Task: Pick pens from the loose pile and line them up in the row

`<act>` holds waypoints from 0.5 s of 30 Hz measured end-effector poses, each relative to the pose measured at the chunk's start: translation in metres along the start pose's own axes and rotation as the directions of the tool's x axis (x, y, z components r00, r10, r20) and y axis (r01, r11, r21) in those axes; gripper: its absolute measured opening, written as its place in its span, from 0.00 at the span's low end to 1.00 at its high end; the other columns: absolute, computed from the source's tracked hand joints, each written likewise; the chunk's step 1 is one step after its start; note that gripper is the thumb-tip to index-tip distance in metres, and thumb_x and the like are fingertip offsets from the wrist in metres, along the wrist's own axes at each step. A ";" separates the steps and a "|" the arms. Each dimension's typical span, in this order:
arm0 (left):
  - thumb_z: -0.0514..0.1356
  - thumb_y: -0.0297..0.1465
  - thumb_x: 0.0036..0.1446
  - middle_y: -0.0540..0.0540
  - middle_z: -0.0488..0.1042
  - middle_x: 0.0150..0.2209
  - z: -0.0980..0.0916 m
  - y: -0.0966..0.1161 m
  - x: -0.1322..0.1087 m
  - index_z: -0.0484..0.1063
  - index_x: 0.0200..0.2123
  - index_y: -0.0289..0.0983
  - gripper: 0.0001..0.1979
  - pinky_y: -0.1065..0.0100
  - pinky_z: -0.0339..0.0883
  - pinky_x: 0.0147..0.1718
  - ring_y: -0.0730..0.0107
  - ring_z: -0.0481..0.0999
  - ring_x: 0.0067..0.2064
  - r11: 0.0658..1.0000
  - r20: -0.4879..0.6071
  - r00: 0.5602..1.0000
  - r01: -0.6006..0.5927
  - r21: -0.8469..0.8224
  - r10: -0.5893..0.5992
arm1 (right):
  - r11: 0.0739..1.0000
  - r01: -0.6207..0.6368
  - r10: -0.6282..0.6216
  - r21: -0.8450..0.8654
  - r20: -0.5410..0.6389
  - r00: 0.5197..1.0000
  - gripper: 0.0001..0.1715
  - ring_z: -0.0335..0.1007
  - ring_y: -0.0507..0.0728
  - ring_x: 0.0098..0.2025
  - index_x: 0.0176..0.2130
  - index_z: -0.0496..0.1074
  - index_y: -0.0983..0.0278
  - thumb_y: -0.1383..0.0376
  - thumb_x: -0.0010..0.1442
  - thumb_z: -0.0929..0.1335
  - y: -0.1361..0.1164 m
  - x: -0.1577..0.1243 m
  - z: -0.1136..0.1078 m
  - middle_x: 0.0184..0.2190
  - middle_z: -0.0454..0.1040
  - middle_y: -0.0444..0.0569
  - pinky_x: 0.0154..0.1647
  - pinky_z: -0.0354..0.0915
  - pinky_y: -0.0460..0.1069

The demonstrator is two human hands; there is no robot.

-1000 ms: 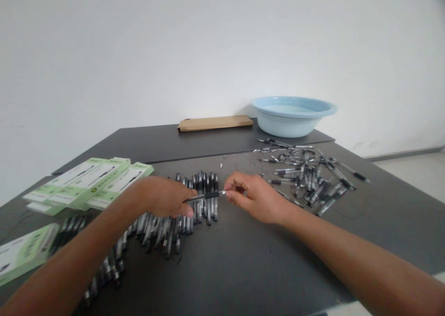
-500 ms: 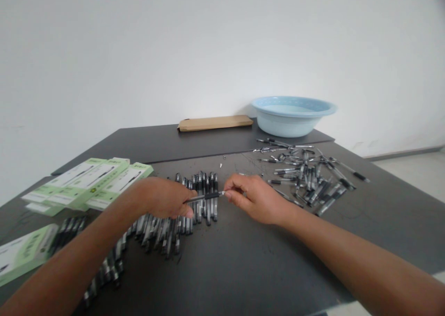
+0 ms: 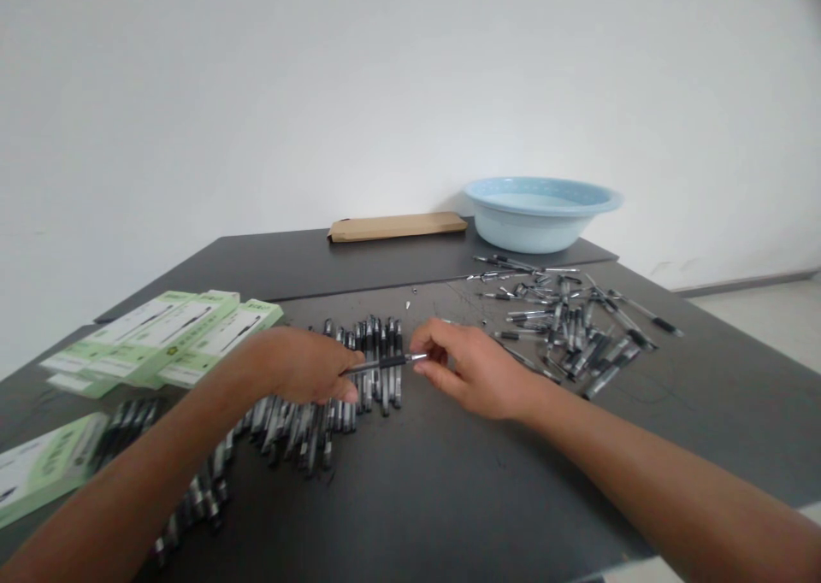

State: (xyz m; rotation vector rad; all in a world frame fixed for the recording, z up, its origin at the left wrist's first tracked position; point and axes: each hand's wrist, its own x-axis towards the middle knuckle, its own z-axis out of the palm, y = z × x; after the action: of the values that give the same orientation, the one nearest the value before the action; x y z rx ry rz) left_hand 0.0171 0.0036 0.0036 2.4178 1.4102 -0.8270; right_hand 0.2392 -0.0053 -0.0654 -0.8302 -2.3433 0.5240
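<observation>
My left hand [image 3: 314, 365] is closed around the barrel of a gel pen [image 3: 392, 362], held level with its silver tip pointing right. The pen has a clear barrel and a black rubber grip. At the tip, the thumb and forefinger of my right hand [image 3: 471, 368] are curled together around the metal cone. Below and behind my left hand lie rows of capped black pens [image 3: 378, 344], some of them hidden by my forearm. A loose heap of uncapped pens and pen parts [image 3: 574, 322] is spread to the right of my right hand.
Green-and-white pen boxes [image 3: 173, 326] are stacked at the left, with another box [image 3: 51, 463] nearer to me. Behind, a flat brown cardboard piece [image 3: 398, 226] and a light blue basin [image 3: 532, 228] stand near the wall. Small metal tips [image 3: 407, 305] lie mid-table.
My right fingers have loosened slightly at the pen's tip, so more of the metal cone shows. My left hand and the pen have hardly moved.
</observation>
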 end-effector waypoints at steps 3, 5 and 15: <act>0.54 0.39 0.57 0.39 0.77 0.46 -0.003 0.003 -0.001 0.66 0.55 0.40 0.23 0.63 0.67 0.38 0.54 0.76 0.43 0.999 0.072 0.997 0.031 -0.006 -0.031 | 0.999 0.008 -0.008 -0.035 0.005 1.000 0.04 0.65 0.52 0.30 0.38 0.64 0.62 0.66 0.59 0.64 0.001 0.001 0.001 0.30 0.71 0.46 0.31 0.57 0.46; 0.54 0.39 0.58 0.40 0.76 0.46 -0.005 0.006 -0.002 0.67 0.55 0.41 0.22 0.63 0.66 0.39 0.53 0.75 0.44 0.999 0.082 0.996 0.037 -0.009 -0.036 | 0.999 0.009 -0.008 -0.050 0.012 1.000 0.04 0.65 0.52 0.30 0.38 0.64 0.63 0.66 0.60 0.64 0.001 0.001 0.002 0.30 0.70 0.46 0.31 0.57 0.45; 0.52 0.39 0.59 0.38 0.76 0.47 -0.004 0.006 -0.002 0.66 0.54 0.40 0.22 0.61 0.67 0.39 0.52 0.75 0.44 1.000 0.089 0.996 0.016 0.015 -0.017 | 1.000 0.020 -0.020 -0.006 0.055 0.998 0.16 0.67 0.54 0.33 0.44 0.63 0.63 0.56 0.60 0.64 0.001 -0.001 -0.003 0.34 0.72 0.49 0.33 0.60 0.47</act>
State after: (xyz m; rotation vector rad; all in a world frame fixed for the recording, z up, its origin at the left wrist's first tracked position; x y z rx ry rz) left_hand 0.0226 0.0011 0.0074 2.3508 1.3979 -0.9397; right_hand 0.2423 -0.0044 -0.0641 -0.8042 -2.4020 0.5370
